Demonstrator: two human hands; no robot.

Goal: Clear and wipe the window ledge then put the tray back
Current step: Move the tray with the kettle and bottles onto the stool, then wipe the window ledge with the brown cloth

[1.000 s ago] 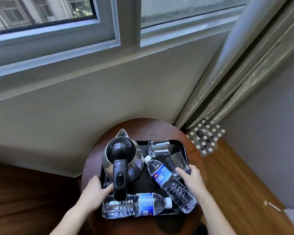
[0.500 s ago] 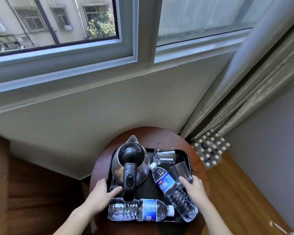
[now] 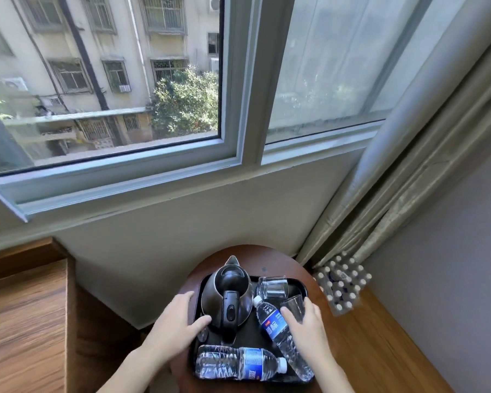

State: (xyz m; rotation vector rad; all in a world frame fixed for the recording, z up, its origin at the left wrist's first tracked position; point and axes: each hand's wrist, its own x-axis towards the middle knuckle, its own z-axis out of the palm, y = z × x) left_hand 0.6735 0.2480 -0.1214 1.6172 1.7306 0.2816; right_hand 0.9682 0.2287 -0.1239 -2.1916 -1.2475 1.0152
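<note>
A black tray (image 3: 302, 285) rests on a round dark wooden table (image 3: 267, 255) below the window. On it stand a steel kettle (image 3: 227, 290) with a black handle and two clear glasses (image 3: 272, 287) (image 3: 294, 306). Two water bottles with blue labels (image 3: 238, 364) (image 3: 281, 333) lie on it too. My left hand (image 3: 176, 324) grips the tray's left edge, thumb over the rim beside the kettle. My right hand (image 3: 309, 324) grips the right edge next to the nearer glass. The narrow pale window ledge (image 3: 153, 204) runs under the grey window frame, bare where I see it.
A wrapped pack of several small bottles (image 3: 342, 285) sits on the wooden floor right of the table. Beige curtains (image 3: 408, 165) hang in the right corner against a grey wall. A wooden desk top (image 3: 20, 321) fills the lower left. The left window pane stands open.
My view has tilted up, so much more of the window shows. Both hands stay on the tray's sides; the left hand has slid a little farther along the left edge.
</note>
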